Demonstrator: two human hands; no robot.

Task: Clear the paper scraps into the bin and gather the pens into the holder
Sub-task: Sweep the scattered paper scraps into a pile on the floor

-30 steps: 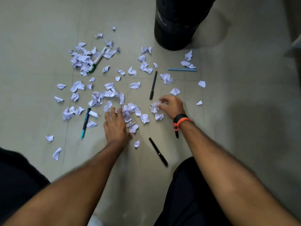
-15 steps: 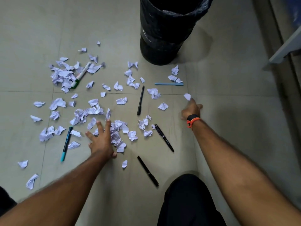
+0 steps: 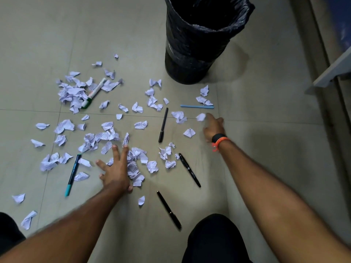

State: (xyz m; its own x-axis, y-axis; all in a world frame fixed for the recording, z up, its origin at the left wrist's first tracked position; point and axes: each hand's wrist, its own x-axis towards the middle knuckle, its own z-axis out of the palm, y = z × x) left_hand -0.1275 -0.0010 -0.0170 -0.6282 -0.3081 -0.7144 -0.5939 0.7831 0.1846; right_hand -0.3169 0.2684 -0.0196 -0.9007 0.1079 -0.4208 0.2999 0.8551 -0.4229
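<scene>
Several crumpled white paper scraps (image 3: pixel 74 92) lie scattered over the tiled floor. Among them are several pens: a white and green marker (image 3: pixel 94 93), a light blue pen (image 3: pixel 197 106), a teal-tipped pen (image 3: pixel 72 174) and three black pens (image 3: pixel 163 125), (image 3: pixel 189 170), (image 3: pixel 169 210). A black bin (image 3: pixel 199 38) lined with a dark bag stands at the top. My left hand (image 3: pixel 115 171) lies flat with fingers spread on a cluster of scraps. My right hand (image 3: pixel 213 128) reaches out below the blue pen, its fingertips closed on a blurred paper scrap (image 3: pixel 201 117). No pen holder is in view.
My dark-clothed knees show at the bottom middle (image 3: pixel 214 240) and the bottom left corner. A grey furniture edge (image 3: pixel 334 71) and a wall base run along the right side. Bare floor tiles lie to the right of the bin.
My right hand left the scraps near the middle and swung right to a scrap below the blue pen, uncovering a black pen. My left hand spread wider on the scraps. More of the bin shows.
</scene>
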